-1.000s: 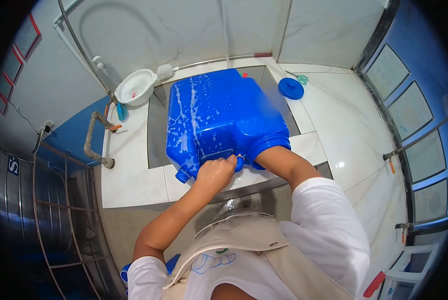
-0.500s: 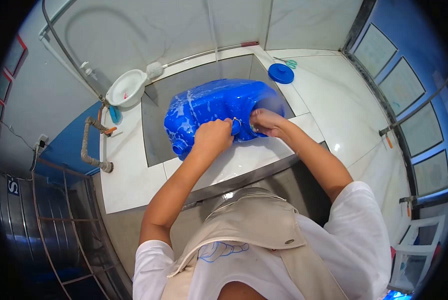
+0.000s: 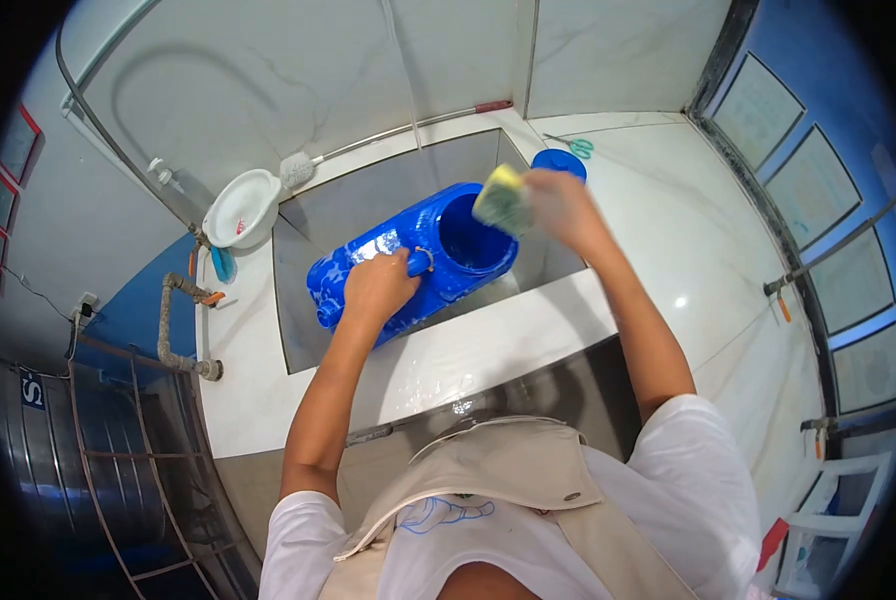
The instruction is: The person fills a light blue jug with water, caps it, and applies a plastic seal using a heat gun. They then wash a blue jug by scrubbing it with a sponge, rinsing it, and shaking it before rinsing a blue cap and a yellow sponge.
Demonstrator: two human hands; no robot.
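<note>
A blue plastic water jug point(image 3: 393, 245), wet with suds, lies tilted in the grey sink point(image 3: 368, 185), its wide mouth turned up toward the right. My left hand point(image 3: 380, 288) is closed around the jug's handle on the near side. Just beyond the mouth, to the right, my right hand point(image 3: 560, 208) grips a yellow and green scrub sponge point(image 3: 505, 200); motion blurs its fingers a little. The round blue lid point(image 3: 560, 162) lies on the counter behind that hand, partly covered by it.
Green-handled scissors point(image 3: 578, 147) lie beside the lid. A long-handled brush point(image 3: 298, 170) rests along the sink's back edge, near a white basin point(image 3: 268, 185). Pipes with an orange-handled valve point(image 3: 211, 298) stand at the left. White tiled counter point(image 3: 658, 220) surrounds the sink.
My right hand has come out of the jug's mouth, bringing the sponge into sight. The jug has tipped so its mouth faces more upward, and my left hand has shifted slightly left with it.
</note>
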